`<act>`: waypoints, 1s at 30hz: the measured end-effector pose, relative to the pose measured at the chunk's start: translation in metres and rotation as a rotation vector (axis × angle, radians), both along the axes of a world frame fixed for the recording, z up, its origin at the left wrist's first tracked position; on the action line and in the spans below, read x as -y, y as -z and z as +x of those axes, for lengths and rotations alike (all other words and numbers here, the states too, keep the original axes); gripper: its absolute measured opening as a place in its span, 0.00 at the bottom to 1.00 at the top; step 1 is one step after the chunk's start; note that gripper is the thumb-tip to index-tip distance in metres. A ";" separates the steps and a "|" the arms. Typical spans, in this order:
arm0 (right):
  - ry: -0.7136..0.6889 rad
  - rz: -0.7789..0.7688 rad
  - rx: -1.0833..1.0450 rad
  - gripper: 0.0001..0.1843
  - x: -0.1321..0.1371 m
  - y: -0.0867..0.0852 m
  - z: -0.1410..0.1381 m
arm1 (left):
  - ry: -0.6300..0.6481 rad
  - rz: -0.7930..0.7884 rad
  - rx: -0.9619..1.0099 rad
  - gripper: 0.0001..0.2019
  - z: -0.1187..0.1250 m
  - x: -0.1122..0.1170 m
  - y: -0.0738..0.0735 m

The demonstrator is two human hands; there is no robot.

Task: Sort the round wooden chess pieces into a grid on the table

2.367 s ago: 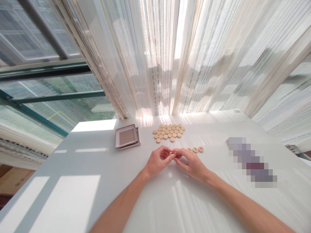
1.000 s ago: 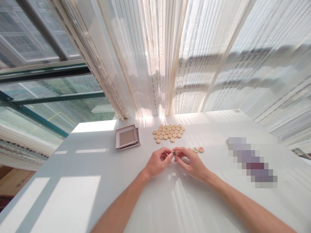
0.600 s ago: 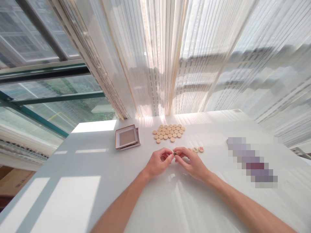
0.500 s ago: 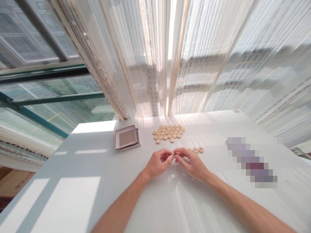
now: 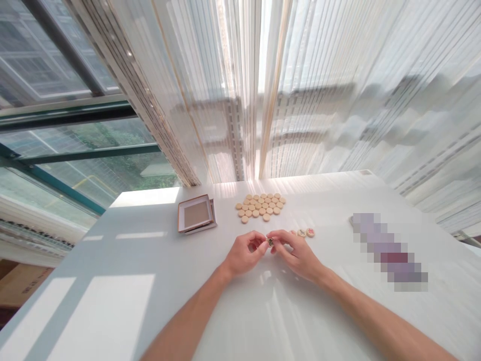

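A round wooden Chinese chess piece (image 5: 270,242) with a dark character on its face sits between the fingertips of both hands, just above the table. My left hand (image 5: 245,252) pinches it from the left, thumb and forefinger closed. On the other side, the closed fingers of my right hand (image 5: 295,250) grip its right edge. Beyond the right hand, a short row lies on the table: a piece with a red character (image 5: 292,233), partly hidden by the fingers, a black-marked piece (image 5: 302,233) and another red-marked piece (image 5: 310,232).
Behind my hands lies a cluster of blank-side-up chess pieces (image 5: 262,205). An open shallow box (image 5: 181,216) rests to its left on the white table (image 5: 180,311). A blurred-out object (image 5: 391,253) lies to the right. Sheer curtains (image 5: 240,100) hang along the table's far edge.
The chess piece between my fingers has turned, so its dark character now faces me more fully. My right fingers have shifted slightly, and both arms stay in nearly the same place.
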State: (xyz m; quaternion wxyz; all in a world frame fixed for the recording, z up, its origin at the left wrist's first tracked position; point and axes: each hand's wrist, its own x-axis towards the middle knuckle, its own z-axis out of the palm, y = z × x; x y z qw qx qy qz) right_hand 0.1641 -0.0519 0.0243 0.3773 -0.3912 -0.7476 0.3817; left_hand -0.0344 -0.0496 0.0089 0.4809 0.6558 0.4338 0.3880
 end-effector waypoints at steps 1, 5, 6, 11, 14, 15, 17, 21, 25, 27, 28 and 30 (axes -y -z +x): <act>-0.001 0.003 -0.001 0.12 0.000 0.000 0.000 | -0.001 -0.001 0.002 0.11 0.000 0.000 0.000; 0.006 0.027 0.008 0.11 0.001 -0.002 -0.001 | -0.005 0.000 0.007 0.11 0.000 0.000 -0.001; 0.007 0.033 0.011 0.10 0.001 -0.002 -0.001 | -0.003 0.002 0.007 0.12 0.000 0.000 -0.001; 0.030 0.043 0.028 0.07 0.001 -0.003 -0.001 | 0.007 0.014 -0.004 0.12 0.000 0.000 -0.003; 0.017 0.034 0.020 0.07 0.000 -0.001 -0.001 | 0.010 0.011 -0.005 0.12 -0.001 0.000 -0.002; 0.010 0.029 0.014 0.07 0.000 -0.001 -0.001 | 0.011 0.009 -0.005 0.12 -0.001 0.000 -0.002; -0.001 0.019 0.004 0.07 -0.001 0.000 -0.001 | 0.013 0.008 -0.007 0.12 -0.001 0.000 -0.001; -0.010 0.004 -0.004 0.08 -0.001 0.000 0.000 | 0.020 0.007 -0.010 0.12 0.000 -0.001 -0.001; -0.019 -0.004 -0.008 0.09 -0.001 0.001 0.001 | 0.015 0.009 -0.004 0.12 0.000 -0.001 -0.001; -0.022 0.004 -0.007 0.09 -0.001 0.002 0.001 | 0.010 0.012 -0.003 0.13 0.000 -0.001 0.000; -0.023 0.012 -0.006 0.10 -0.001 0.002 0.001 | 0.009 0.012 -0.003 0.13 0.000 -0.001 0.000; -0.027 0.027 0.002 0.10 -0.001 0.003 0.001 | 0.009 0.013 -0.003 0.13 0.000 -0.001 0.000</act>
